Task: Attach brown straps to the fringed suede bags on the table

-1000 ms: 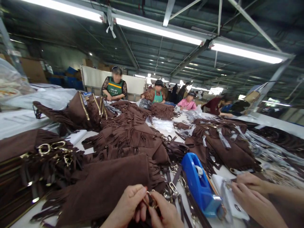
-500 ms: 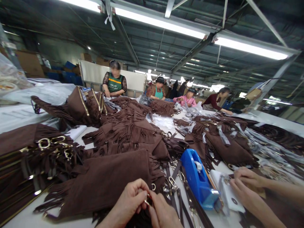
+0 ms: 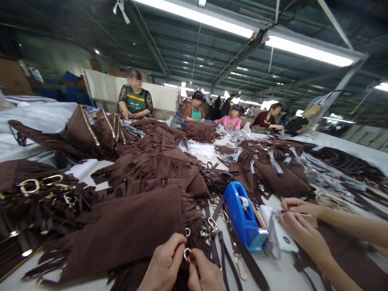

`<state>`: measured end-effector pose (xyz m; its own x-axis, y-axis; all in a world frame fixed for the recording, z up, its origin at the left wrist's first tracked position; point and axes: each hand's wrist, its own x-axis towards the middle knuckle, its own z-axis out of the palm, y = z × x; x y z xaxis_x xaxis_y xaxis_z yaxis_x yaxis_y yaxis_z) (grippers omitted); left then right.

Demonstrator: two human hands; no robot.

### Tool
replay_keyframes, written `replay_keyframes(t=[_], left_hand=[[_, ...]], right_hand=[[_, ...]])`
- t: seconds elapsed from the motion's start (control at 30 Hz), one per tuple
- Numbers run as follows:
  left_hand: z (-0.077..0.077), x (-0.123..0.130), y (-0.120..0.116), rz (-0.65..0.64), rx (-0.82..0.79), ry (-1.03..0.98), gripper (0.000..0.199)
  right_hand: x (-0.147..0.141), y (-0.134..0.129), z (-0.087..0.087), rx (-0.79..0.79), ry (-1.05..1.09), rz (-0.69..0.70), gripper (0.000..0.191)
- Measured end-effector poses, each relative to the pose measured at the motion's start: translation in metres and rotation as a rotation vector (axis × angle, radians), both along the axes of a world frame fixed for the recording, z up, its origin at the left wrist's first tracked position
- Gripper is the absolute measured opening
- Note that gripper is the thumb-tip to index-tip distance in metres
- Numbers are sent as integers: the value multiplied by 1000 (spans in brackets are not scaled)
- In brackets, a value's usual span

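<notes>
A gold metal ring or clasp (image 3: 187,254) is pinched between my two hands at the bottom centre. My left hand (image 3: 166,260) is closed at its left side, fingers curled. My right hand (image 3: 204,270) grips it from the right with thumb and fingertips. Just beyond my hands lies a dark brown fringed suede bag (image 3: 130,230), with a small ring at its right corner. Brown straps with metal clasps (image 3: 213,224) lie to the right of my hands. What hangs below the clasp is partly hidden by my fingers.
A blue tape dispenser (image 3: 242,218) stands right of the straps. A co-worker's hands (image 3: 298,220) work at the right edge over a white card (image 3: 280,232). Piled brown bags (image 3: 160,161) cover the middle; more with gold hardware (image 3: 30,186) lie left. Several people sit or stand beyond.
The view has shifted, so the bags and dispenser appear further left. My fingers have shifted on the clasp, and its ring now shows more clearly. The co-worker's hands have moved slightly.
</notes>
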<state>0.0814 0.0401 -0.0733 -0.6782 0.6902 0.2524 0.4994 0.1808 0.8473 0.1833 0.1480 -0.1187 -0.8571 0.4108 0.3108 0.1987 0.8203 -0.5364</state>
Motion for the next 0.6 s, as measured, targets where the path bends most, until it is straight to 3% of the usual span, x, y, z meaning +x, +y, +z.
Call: replay_keyframes(t=[0.1,0.17,0.23,0.37,0.5,0.6], left_hand=[[-6,-6,5,243,101,747,26],[-10,-9,10,303,34,1003,29],[-12,-13,13,285,-36,1114,28],[-7,-19,15,229,-67,1179,24],[4,-19,16,164,-99,903,11],[6,-14,18,199,-136,724,10]], right_hand=[[-1,5,6,-85,37,-52,26],[0,7,8,-133,71,-68,29],[2,10,9,-162,101,-74,29],[-1,17,16,-140,88,-22,27],[-13,20,30,-78,72,-3,26],[-23,18,39,-6,89,-41,28]])
